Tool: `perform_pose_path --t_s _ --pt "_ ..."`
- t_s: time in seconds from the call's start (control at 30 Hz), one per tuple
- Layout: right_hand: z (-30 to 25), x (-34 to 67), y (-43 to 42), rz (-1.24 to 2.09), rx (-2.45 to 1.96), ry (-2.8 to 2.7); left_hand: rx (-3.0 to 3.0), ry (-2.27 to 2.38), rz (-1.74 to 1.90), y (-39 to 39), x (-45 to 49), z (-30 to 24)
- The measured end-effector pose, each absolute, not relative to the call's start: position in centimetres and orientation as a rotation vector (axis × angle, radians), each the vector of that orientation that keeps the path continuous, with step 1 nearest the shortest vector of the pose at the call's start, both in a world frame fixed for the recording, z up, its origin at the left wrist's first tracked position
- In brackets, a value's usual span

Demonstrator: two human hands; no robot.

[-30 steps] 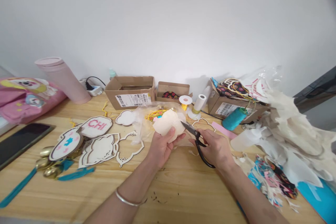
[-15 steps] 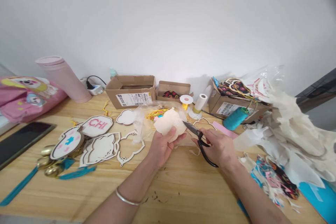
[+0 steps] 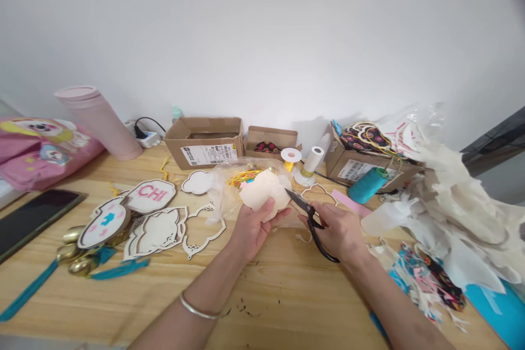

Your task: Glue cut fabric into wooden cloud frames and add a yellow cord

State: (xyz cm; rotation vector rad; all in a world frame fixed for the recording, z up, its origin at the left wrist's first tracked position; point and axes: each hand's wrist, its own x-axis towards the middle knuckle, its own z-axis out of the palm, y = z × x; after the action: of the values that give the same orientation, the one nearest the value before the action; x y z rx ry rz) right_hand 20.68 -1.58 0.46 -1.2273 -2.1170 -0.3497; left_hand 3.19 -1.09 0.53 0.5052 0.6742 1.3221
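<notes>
My left hand (image 3: 256, 228) is closed on a cream, scallop-edged piece of cloth (image 3: 263, 192), with the thumb across its front. In my right hand (image 3: 337, 229) is a pair of black-handled scissors (image 3: 312, 220); my fingers are wrapped round the handles. The blade tips point left and lie at the cloth's right edge; whether they touch it I cannot tell. Behind the cloth lies a clear plastic bag (image 3: 223, 186) holding yellow cords (image 3: 245, 178). A small white scrap (image 3: 303, 238) rests on the table below the scissors.
Wooden cloud-shaped frames (image 3: 205, 229) and an embroidered "CHI" plaque (image 3: 151, 197) lie to the left, near brass bells (image 3: 84, 264). Cardboard boxes (image 3: 209, 153) line the wall. At right are a teal thread cone (image 3: 368, 185), fabric scraps (image 3: 426, 279) and crumpled cream cloth (image 3: 471, 197).
Almost nothing differs. My right hand and the scissors have shifted very slightly left; the cloth stays in my left hand.
</notes>
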Motion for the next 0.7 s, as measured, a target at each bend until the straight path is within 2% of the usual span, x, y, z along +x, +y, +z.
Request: perform_pose_path --t_s 0.3,0.57,0.7 --pt "0.3 21.3 -1.3 -0.258 -1.255 -2.152 0.529 0.657 1.291 -0.8 2.8 0.2" --pt "0.4 22.6 -0.8 0.631 -1.288 -2.173 0.559 0.620 1.265 -0.5 2.4 0.1" --pt "0.7 23.2 -0.8 0.709 -1.345 -2.149 0.567 0.612 1.300 -0.4 2.3 0.1"
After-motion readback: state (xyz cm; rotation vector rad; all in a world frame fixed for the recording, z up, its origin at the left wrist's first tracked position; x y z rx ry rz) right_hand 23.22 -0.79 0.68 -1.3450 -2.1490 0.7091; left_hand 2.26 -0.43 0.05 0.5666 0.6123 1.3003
